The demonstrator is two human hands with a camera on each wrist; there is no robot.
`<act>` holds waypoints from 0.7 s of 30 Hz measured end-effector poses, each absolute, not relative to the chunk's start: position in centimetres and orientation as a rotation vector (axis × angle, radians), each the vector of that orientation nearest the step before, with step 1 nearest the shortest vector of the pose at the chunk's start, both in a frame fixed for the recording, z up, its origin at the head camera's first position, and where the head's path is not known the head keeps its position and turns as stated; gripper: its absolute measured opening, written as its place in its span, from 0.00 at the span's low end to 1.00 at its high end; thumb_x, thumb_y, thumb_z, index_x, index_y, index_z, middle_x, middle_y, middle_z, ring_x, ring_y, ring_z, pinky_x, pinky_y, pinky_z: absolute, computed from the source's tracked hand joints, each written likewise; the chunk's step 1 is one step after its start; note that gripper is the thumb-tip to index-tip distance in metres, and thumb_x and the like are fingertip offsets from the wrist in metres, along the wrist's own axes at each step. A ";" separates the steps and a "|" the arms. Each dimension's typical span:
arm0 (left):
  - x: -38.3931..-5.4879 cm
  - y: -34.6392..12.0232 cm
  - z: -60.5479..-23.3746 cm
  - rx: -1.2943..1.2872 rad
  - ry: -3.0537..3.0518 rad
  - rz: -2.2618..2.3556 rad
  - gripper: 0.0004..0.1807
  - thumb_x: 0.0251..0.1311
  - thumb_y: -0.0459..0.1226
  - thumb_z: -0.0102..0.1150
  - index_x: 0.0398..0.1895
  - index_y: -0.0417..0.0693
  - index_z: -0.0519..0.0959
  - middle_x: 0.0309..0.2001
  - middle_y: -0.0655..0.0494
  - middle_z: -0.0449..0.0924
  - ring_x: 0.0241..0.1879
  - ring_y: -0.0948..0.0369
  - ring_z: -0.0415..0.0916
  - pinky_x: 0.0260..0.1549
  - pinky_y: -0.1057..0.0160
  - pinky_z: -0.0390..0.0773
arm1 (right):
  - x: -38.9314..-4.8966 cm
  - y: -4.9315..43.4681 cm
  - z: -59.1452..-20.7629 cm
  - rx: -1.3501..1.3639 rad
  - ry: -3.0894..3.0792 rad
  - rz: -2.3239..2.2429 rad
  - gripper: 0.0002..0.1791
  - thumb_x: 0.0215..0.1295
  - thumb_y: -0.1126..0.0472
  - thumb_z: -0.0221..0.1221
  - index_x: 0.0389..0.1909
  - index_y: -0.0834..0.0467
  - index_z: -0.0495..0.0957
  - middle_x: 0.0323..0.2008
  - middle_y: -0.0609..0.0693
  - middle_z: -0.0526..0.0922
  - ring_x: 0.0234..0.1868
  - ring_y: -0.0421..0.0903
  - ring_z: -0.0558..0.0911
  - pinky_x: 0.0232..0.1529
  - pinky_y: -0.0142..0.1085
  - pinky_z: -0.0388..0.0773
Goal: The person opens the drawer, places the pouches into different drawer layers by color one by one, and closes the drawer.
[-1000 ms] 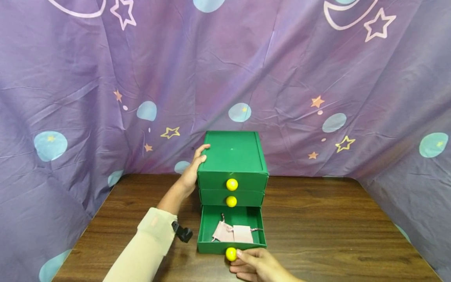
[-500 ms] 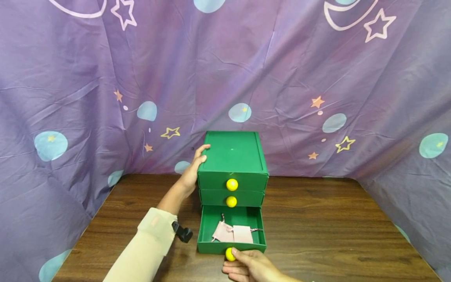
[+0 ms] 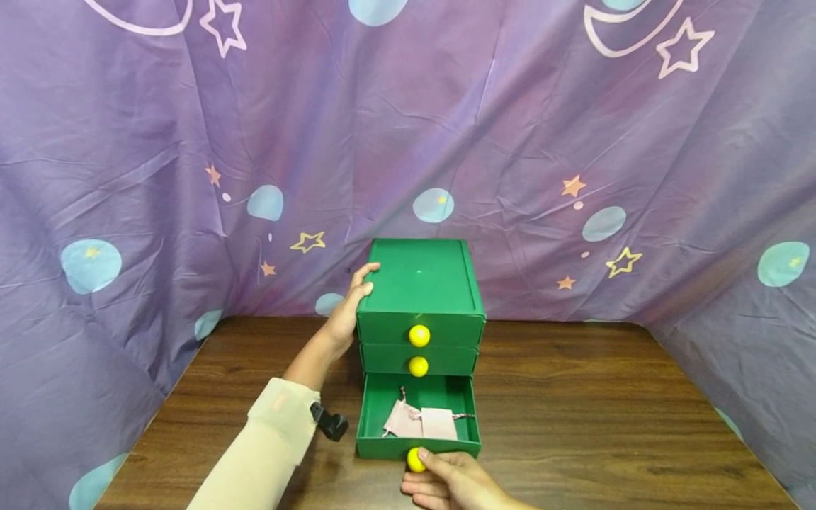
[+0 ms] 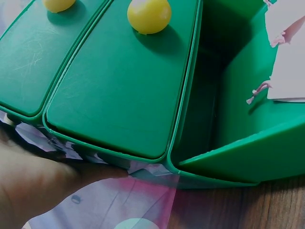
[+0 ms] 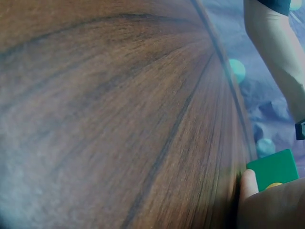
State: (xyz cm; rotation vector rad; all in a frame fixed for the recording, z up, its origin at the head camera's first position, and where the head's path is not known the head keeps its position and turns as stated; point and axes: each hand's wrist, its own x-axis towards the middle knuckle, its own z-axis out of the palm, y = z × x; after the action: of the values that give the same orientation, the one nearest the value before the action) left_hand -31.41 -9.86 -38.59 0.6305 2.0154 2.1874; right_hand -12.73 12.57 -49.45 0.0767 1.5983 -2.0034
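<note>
A green three-drawer cabinet (image 3: 417, 280) stands on the table, with its bottom drawer (image 3: 376, 448) pulled out. Two pale pink drawstring pouches lie side by side in that drawer, the left pouch (image 3: 404, 420) tilted and the right pouch (image 3: 438, 423) squarer. My left hand (image 3: 344, 312) rests along the cabinet's left side, fingertips at the top edge. In the left wrist view its thumb (image 4: 95, 174) lies straight along the side. With thumb and fingers my right hand (image 3: 455, 482) pinches the bottom drawer's yellow knob (image 3: 414, 460), its other fingers below.
The upper drawers are closed, with a yellow top knob (image 3: 419, 336) and middle knob (image 3: 418, 366). A brown wooden table (image 3: 586, 411) spreads to both sides. Behind it hangs a purple curtain (image 3: 523, 142) printed with stars. A black wrist strap (image 3: 328, 421) sits on the left forearm.
My right hand has shifted slightly left, and its thumb now covers more of the bottom knob. The left hand, drawer and pouches have stayed in place.
</note>
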 end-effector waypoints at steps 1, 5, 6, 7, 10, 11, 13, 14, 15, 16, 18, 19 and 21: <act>-31.4 -9.9 -38.6 0.635 2.020 2.183 0.30 0.77 0.43 0.30 0.81 0.55 0.49 0.78 0.42 0.48 0.69 0.47 0.55 0.70 0.47 0.53 | -12.7 12.6 -49.4 0.080 1.592 -2.007 0.22 0.79 0.52 0.55 0.48 0.70 0.79 0.41 0.59 0.89 0.42 0.45 0.88 0.47 0.39 0.85; -31.3 -9.9 -38.6 0.650 2.019 2.178 0.31 0.77 0.43 0.29 0.81 0.54 0.48 0.78 0.40 0.48 0.69 0.47 0.55 0.70 0.47 0.53 | -12.8 12.5 -49.4 0.089 1.569 -2.024 0.21 0.79 0.52 0.55 0.49 0.70 0.78 0.40 0.57 0.89 0.42 0.46 0.88 0.48 0.39 0.84; -31.3 -9.9 -38.6 0.652 2.020 2.175 0.31 0.77 0.43 0.29 0.81 0.53 0.48 0.78 0.40 0.47 0.70 0.47 0.55 0.70 0.47 0.53 | -12.8 12.5 -49.3 0.092 1.566 -2.027 0.21 0.79 0.52 0.55 0.49 0.70 0.78 0.40 0.57 0.89 0.42 0.46 0.89 0.48 0.39 0.84; -31.3 -9.9 -38.6 0.651 2.020 2.176 0.31 0.77 0.43 0.29 0.81 0.53 0.48 0.78 0.40 0.48 0.69 0.46 0.55 0.70 0.48 0.53 | -12.8 12.4 -49.3 0.092 1.566 -2.028 0.21 0.79 0.52 0.55 0.49 0.70 0.78 0.40 0.57 0.89 0.42 0.46 0.89 0.48 0.39 0.84; -31.3 -9.9 -38.6 0.638 2.017 2.180 0.31 0.77 0.42 0.29 0.81 0.55 0.49 0.77 0.40 0.49 0.69 0.47 0.56 0.69 0.48 0.54 | -12.9 12.4 -49.4 0.092 1.569 -2.027 0.21 0.79 0.52 0.55 0.49 0.70 0.78 0.40 0.57 0.89 0.42 0.46 0.89 0.48 0.39 0.85; -31.3 -9.9 -38.6 0.634 2.018 2.181 0.31 0.77 0.42 0.29 0.81 0.55 0.49 0.77 0.40 0.49 0.69 0.47 0.56 0.69 0.48 0.54 | -12.9 12.4 -49.4 0.094 1.567 -2.028 0.21 0.79 0.52 0.55 0.49 0.70 0.78 0.40 0.57 0.89 0.42 0.46 0.89 0.48 0.39 0.85; -31.3 -9.8 -38.6 0.624 2.014 2.184 0.30 0.77 0.42 0.30 0.81 0.56 0.49 0.77 0.40 0.50 0.68 0.47 0.57 0.69 0.48 0.54 | -12.9 12.4 -49.4 0.097 1.563 -2.032 0.21 0.79 0.52 0.55 0.49 0.70 0.78 0.40 0.57 0.89 0.42 0.46 0.89 0.48 0.40 0.85; -31.3 -9.8 -38.5 0.621 2.011 2.186 0.30 0.77 0.42 0.30 0.81 0.57 0.50 0.77 0.40 0.50 0.68 0.47 0.57 0.69 0.48 0.54 | -12.9 12.4 -49.4 0.099 1.559 -2.035 0.21 0.79 0.53 0.55 0.49 0.69 0.78 0.40 0.57 0.89 0.42 0.46 0.89 0.48 0.40 0.85; -31.3 -9.8 -38.5 0.620 2.010 2.186 0.30 0.77 0.42 0.30 0.81 0.57 0.50 0.77 0.40 0.50 0.68 0.47 0.57 0.69 0.48 0.54 | -13.0 12.4 -49.4 0.100 1.557 -2.039 0.20 0.79 0.53 0.55 0.49 0.69 0.78 0.40 0.57 0.89 0.42 0.46 0.89 0.48 0.40 0.85; -31.4 -9.8 -38.6 0.622 2.007 2.185 0.30 0.77 0.42 0.30 0.81 0.57 0.49 0.77 0.40 0.50 0.68 0.47 0.56 0.69 0.48 0.54 | -13.0 12.3 -49.4 0.102 1.555 -2.042 0.20 0.79 0.53 0.55 0.49 0.69 0.78 0.40 0.57 0.89 0.42 0.46 0.89 0.48 0.40 0.84; -31.4 -9.8 -38.6 0.627 2.002 2.183 0.30 0.77 0.42 0.29 0.81 0.56 0.49 0.77 0.40 0.49 0.69 0.47 0.56 0.69 0.48 0.54 | -13.1 12.3 -49.4 0.104 1.550 -2.049 0.20 0.79 0.53 0.55 0.49 0.69 0.78 0.39 0.57 0.89 0.42 0.46 0.89 0.48 0.40 0.84; -31.4 -9.9 -38.6 0.629 2.002 2.182 0.31 0.76 0.42 0.29 0.81 0.55 0.49 0.77 0.40 0.49 0.68 0.47 0.56 0.69 0.49 0.54 | -13.1 12.3 -49.4 0.104 1.549 -2.051 0.20 0.79 0.53 0.55 0.49 0.69 0.78 0.39 0.57 0.89 0.42 0.46 0.89 0.48 0.40 0.84; -31.4 -9.9 -38.6 0.631 1.999 2.182 0.31 0.76 0.43 0.29 0.81 0.55 0.49 0.77 0.40 0.50 0.68 0.47 0.57 0.68 0.50 0.55 | -13.2 12.3 -49.4 0.095 1.551 -2.055 0.21 0.79 0.53 0.55 0.49 0.70 0.77 0.39 0.56 0.89 0.42 0.46 0.89 0.49 0.40 0.84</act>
State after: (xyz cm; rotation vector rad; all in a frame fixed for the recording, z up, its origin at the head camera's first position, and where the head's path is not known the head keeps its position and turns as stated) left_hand -31.38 -9.86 -38.55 0.6313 1.9991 2.1824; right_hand -13.17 12.33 -49.39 0.0954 1.5510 -2.0550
